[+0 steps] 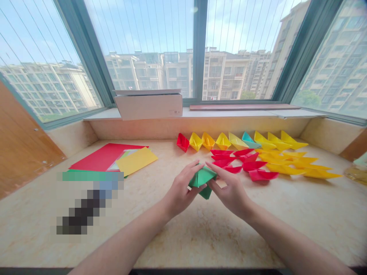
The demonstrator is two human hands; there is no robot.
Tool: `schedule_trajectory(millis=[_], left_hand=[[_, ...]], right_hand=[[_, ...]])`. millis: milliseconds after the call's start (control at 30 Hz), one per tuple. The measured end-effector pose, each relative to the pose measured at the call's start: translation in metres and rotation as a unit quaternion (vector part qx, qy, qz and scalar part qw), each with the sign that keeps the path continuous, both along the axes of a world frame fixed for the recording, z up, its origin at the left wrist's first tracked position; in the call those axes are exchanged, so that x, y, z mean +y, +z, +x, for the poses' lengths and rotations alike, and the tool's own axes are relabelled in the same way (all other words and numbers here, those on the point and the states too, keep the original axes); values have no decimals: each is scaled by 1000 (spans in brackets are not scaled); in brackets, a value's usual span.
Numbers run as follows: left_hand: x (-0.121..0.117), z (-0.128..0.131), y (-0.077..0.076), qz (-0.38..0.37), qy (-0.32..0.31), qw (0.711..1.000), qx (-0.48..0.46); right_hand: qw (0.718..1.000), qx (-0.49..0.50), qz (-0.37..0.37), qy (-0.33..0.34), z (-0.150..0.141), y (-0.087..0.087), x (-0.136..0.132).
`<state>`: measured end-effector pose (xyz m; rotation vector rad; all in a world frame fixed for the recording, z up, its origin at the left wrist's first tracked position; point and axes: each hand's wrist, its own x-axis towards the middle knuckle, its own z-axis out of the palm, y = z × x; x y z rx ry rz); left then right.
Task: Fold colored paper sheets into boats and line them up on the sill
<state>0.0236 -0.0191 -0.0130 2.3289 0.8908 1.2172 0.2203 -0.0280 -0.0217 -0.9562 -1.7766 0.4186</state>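
A partly folded piece of green paper (203,176) is held between both hands above the middle of the stone counter. My left hand (183,187) grips its left side, fingers on top and thumb below. On the other side, my right hand (231,187) pinches the right edge, and a green flap hangs down between the hands. Just beyond the right hand lie several red paper boats (254,165). Yellow paper boats (298,164) spread farther right, and a teal paper boat (250,140) sits in the back row.
Red paper sheets (100,157) and a yellow sheet (137,162) are stacked at the left, with green paper beneath. A blurred-out dark object (83,210) lies in front of them. On the window ledge stands a white box (149,106). Windows enclose the counter (114,252).
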Motion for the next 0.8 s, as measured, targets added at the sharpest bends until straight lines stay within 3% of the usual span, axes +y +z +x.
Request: schedule_trajectory(millis=[167, 400, 600, 733, 800], left_hand=[[-3, 0, 4, -80, 18, 993, -82], [2, 2, -1, -142, 9, 973, -182], [4, 6, -2, -276, -53, 900, -334], [-5, 2, 7, -317, -77, 899, -294], [-8, -1, 11, -336, -120, 893, -274]], right_hand=[[999, -3, -15, 44, 1, 6, -5], [995, -42, 56, 66, -6, 1, -4], [981, -120, 101, 117, -10, -5, -4], [984, -101, 82, 120, -5, -2, 0], [988, -75, 87, 102, 0, -1, 5]])
